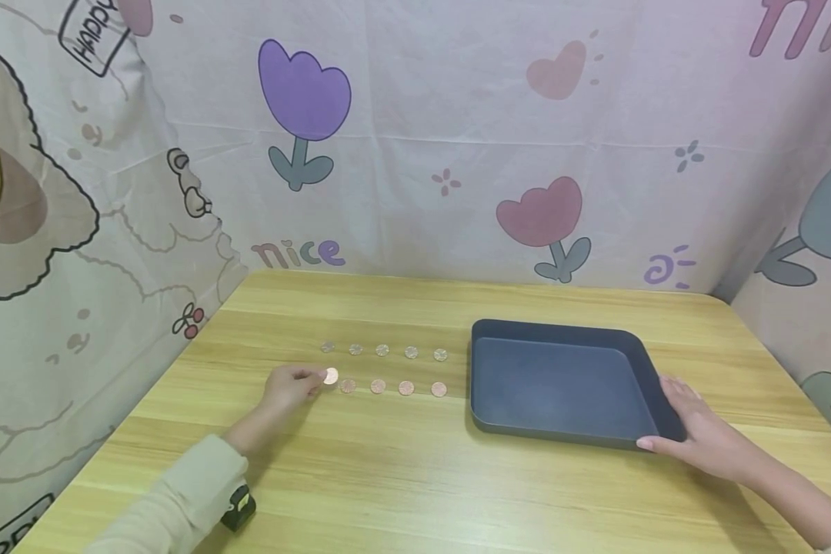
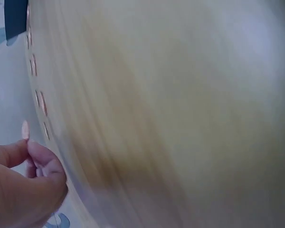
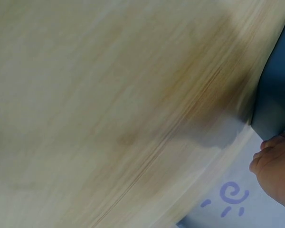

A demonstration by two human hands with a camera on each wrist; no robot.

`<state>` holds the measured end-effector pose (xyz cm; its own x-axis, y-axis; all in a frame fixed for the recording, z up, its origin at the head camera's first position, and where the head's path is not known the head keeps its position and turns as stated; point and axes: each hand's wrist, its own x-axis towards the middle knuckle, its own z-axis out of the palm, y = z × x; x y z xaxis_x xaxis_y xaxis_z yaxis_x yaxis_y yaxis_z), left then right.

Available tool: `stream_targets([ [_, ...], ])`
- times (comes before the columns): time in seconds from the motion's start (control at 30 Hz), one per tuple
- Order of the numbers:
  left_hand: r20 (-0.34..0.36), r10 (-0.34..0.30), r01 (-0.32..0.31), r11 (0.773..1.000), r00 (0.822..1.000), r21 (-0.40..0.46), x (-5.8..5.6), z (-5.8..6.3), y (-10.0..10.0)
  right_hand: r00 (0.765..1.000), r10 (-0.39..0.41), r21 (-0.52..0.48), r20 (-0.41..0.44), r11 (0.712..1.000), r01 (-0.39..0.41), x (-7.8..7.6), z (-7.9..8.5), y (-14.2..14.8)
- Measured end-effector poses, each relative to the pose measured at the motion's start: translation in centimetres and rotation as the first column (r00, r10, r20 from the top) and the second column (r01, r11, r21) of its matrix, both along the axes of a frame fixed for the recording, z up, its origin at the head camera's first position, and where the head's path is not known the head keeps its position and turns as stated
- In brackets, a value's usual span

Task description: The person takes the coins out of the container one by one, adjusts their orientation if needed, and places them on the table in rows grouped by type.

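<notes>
My left hand (image 1: 292, 388) pinches a copper-coloured coin (image 1: 330, 376) between thumb and fingertips. In the left wrist view, that coin (image 2: 25, 129) stands on edge above the fingertips. Just right of it in the head view, a row of several copper-coloured coins (image 1: 378, 386) lies flat on the table. Behind them runs a row of several silvery coins (image 1: 382, 350). My right hand (image 1: 702, 431) holds the front right corner of a dark rectangular baking tray (image 1: 654, 385), thumb at the front wall and fingers along the right wall. The tray's inside is bare.
The wood-grain table (image 1: 388, 477) has its far edge against a printed cloth backdrop (image 1: 415, 92). More printed cloth hangs at the left and right sides. A small black device (image 1: 238, 508) sits at my left sleeve cuff.
</notes>
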<state>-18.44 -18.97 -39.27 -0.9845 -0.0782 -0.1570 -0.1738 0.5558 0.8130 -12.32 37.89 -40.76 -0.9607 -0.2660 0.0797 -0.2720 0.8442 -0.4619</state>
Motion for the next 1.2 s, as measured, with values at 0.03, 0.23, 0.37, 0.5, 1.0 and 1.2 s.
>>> stream_targets([
  [0.03,0.015,0.004,-0.004,1.000,1.000,-0.011,0.0,0.0,-0.3,1.000,0.001,0.001,0.000,1.000,-0.001,0.0,0.0,0.0],
  [0.23,0.090,0.045,-0.041,0.998,0.995,-0.046,-0.4,0.3,-1.3,1.000,0.003,0.011,-0.003,1.000,-0.003,-0.1,0.0,0.0],
  [0.37,0.079,0.016,-0.009,0.996,0.997,-0.087,-0.6,0.2,-1.6,1.000,0.003,0.014,-0.001,1.000,-0.003,-0.1,0.1,-0.1],
  [0.5,0.078,0.032,-0.026,0.997,0.996,-0.076,-0.6,0.2,-1.4,1.000,0.006,0.016,0.004,1.000,-0.006,-0.1,0.2,-0.1],
  [1.0,0.068,0.033,-0.021,0.986,0.997,-0.167,-0.9,0.2,-1.0,0.999,0.026,0.015,-0.019,1.000,-0.025,-0.2,0.2,-0.1],
  [1.2,0.053,0.034,-0.022,0.977,0.998,-0.213,-0.8,0.2,-0.9,0.999,0.045,0.033,-0.014,0.998,-0.045,-0.3,0.2,-0.1],
])
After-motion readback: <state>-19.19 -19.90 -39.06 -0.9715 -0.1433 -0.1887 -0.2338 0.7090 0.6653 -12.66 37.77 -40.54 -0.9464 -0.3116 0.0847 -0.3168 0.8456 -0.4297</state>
